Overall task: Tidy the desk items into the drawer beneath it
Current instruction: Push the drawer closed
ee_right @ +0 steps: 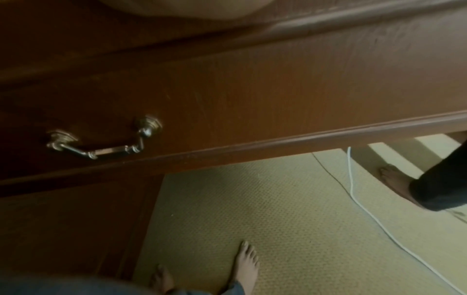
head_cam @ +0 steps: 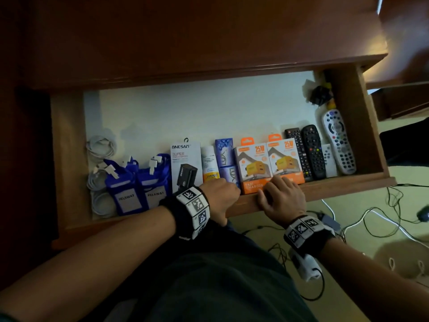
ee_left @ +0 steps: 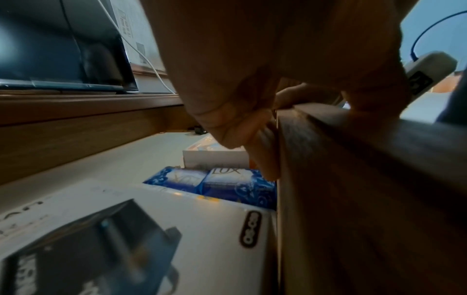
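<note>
The wooden drawer [head_cam: 336, 184] stands pulled out beneath the desk [head_cam: 185, 43]. Along its front lie white cables [head_cam: 99, 173], two blue pouches [head_cam: 130, 187], a white charger box [head_cam: 185, 163], blue soap bars [head_cam: 225, 152], two orange charger boxes [head_cam: 251, 163] and several remotes [head_cam: 312, 152]. My left hand [head_cam: 220, 194] grips the drawer's front edge, fingers curled over it into the drawer [ee_left: 252, 139]. My right hand [head_cam: 281, 196] grips the same edge further right. The right wrist view shows the drawer front's brass handle [ee_right: 101, 143] hanging free.
A black plug [head_cam: 321, 95] sits in the drawer's back right corner. Cables [head_cam: 371, 219] and a white adapter [head_cam: 306, 268] lie on the carpet below. My bare feet [ee_right: 247, 265] and another person's foot [ee_right: 394, 179] are under the drawer. A dark screen [ee_left: 63, 49] stands on the desk.
</note>
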Demonstrator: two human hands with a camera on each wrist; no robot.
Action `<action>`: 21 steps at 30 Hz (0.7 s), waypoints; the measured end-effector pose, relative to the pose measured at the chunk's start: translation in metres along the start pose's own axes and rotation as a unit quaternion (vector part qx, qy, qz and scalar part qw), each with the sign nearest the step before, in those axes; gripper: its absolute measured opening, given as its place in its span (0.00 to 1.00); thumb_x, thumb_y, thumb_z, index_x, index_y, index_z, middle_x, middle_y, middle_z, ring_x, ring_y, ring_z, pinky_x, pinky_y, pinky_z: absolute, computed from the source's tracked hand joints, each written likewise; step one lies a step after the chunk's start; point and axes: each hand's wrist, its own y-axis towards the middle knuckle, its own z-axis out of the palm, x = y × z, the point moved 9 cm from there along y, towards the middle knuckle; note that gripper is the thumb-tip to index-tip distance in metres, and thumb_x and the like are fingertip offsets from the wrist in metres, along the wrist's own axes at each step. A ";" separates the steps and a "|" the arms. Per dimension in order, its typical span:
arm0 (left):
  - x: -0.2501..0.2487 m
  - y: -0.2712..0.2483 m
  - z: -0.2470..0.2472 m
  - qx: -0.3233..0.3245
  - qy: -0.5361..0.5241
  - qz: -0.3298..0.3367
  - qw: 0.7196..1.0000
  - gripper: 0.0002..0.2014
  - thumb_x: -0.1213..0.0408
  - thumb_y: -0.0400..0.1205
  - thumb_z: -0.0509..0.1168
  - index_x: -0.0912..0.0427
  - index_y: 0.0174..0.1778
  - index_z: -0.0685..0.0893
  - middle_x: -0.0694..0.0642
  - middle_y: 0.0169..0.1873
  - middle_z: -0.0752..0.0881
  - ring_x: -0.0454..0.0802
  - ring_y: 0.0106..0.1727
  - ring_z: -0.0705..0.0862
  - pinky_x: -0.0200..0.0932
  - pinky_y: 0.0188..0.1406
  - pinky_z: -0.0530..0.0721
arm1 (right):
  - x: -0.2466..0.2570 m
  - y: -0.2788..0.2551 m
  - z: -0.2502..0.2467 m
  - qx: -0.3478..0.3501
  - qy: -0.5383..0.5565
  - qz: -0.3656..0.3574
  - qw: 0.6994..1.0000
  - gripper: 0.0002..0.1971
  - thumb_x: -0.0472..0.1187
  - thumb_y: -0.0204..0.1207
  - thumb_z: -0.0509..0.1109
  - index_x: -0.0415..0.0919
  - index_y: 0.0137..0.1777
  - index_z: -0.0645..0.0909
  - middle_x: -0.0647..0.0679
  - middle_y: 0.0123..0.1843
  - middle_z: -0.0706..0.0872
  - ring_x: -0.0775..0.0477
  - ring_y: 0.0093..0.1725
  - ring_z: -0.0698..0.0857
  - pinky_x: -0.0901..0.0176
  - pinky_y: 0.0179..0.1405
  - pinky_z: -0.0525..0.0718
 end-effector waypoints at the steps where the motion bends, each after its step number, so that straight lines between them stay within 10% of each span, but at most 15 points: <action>1: 0.000 0.001 0.001 0.004 0.003 0.002 1.000 0.27 0.47 0.68 0.75 0.59 0.55 0.77 0.57 0.51 0.81 0.57 0.47 0.82 0.49 0.41 0.80 | -0.001 0.001 0.000 -0.001 0.005 -0.001 1.000 0.18 0.51 0.78 0.62 0.39 0.34 0.79 0.42 0.37 0.81 0.38 0.38 0.79 0.49 0.32 0.76; 9: 0.059 -0.004 -0.035 -0.051 -0.012 -0.050 0.997 0.22 0.47 0.67 0.71 0.55 0.53 0.81 0.53 0.50 0.81 0.56 0.50 0.83 0.43 0.40 0.74 | 0.002 0.062 0.002 0.000 0.012 0.009 1.000 0.15 0.49 0.77 0.63 0.40 0.34 0.79 0.43 0.37 0.80 0.38 0.37 0.80 0.51 0.31 0.74; 12: 0.081 -0.004 -0.056 -0.122 -0.006 -0.082 0.989 0.28 0.44 0.66 0.71 0.51 0.60 0.80 0.52 0.59 0.77 0.53 0.61 0.76 0.46 0.54 0.72 | -0.008 0.093 -0.002 0.002 -0.002 0.020 1.000 0.14 0.51 0.75 0.62 0.39 0.43 0.81 0.41 0.44 0.81 0.37 0.45 0.80 0.48 0.35 0.78; 15: 0.108 -0.011 -0.082 -0.205 0.032 -0.141 0.968 0.50 0.35 0.56 0.75 0.44 0.74 0.64 0.55 0.79 0.53 0.58 0.78 0.55 0.60 0.73 0.61 | -0.010 0.115 -0.009 -0.025 -0.034 0.032 0.999 0.20 0.52 0.73 0.63 0.39 0.59 0.79 0.38 0.60 0.81 0.36 0.58 0.76 0.42 0.55 0.76; 21: 0.170 -0.027 -0.118 -0.274 0.012 -0.246 0.930 0.70 0.29 0.48 0.76 0.46 0.82 0.44 0.51 0.81 0.28 0.58 0.83 0.34 0.67 0.77 0.52 | -0.012 0.176 -0.007 -0.026 -0.055 0.015 0.998 0.32 0.55 0.75 0.59 0.42 0.77 0.65 0.42 0.82 0.65 0.39 0.81 0.62 0.35 0.76 0.55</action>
